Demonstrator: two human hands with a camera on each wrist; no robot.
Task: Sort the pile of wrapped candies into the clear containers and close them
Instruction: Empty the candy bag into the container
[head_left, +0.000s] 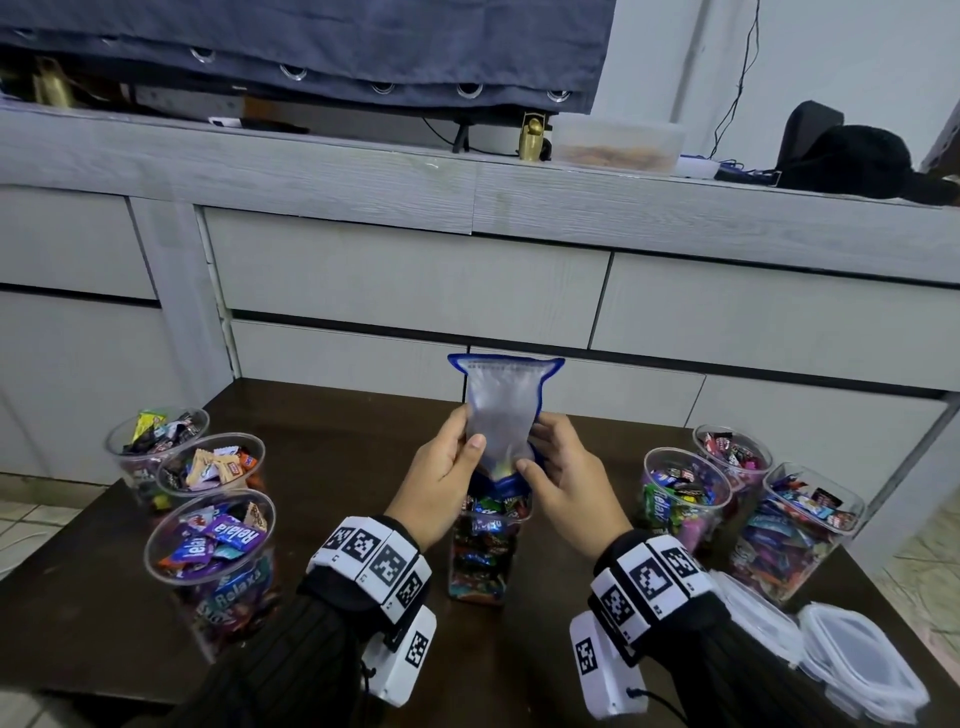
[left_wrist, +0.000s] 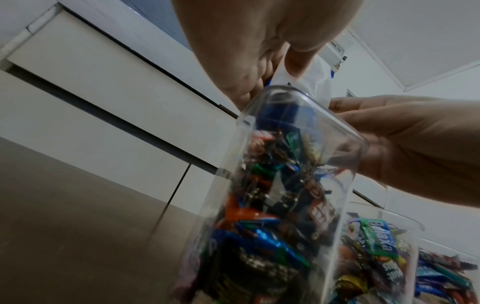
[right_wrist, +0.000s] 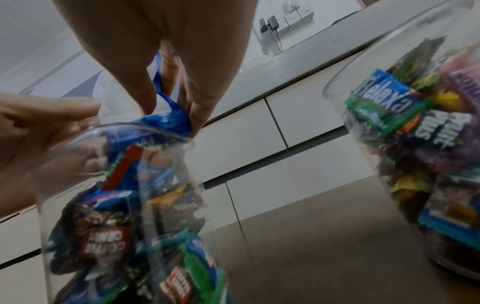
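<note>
The candy bag (head_left: 501, 410), a clear pouch with blue edges, is being held upside down between both hands above the middle container (head_left: 480, 551), its long axis standing near upright. Its sealed blue end is pointing up toward the drawers (head_left: 415, 280), and its open blue mouth is pointing down into the rim of the container, just touching the top layer of wrapped candies (head_left: 488, 512). The left hand (head_left: 447, 467) is gripping the bag's left side, thumb across the front and fingers curled behind. The right hand (head_left: 563, 470) is pinching the lower right side near the mouth, thumb in front. The bag is looking almost empty, with a small yellowish bit near its lower end. From the right wrist view the blue mouth is sitting bunched between the fingers (right_wrist: 200, 102) right at the container's rim.

The middle container is standing upright on the dark surface (head_left: 322, 426), near its front centre, well filled and uncovered. 3 open containers of candies are standing to the left (head_left: 208, 551) and 3 more to the right (head_left: 685, 499), each apart from the hands. Clear lids (head_left: 857, 660) are lying at the right front corner of the surface.
</note>
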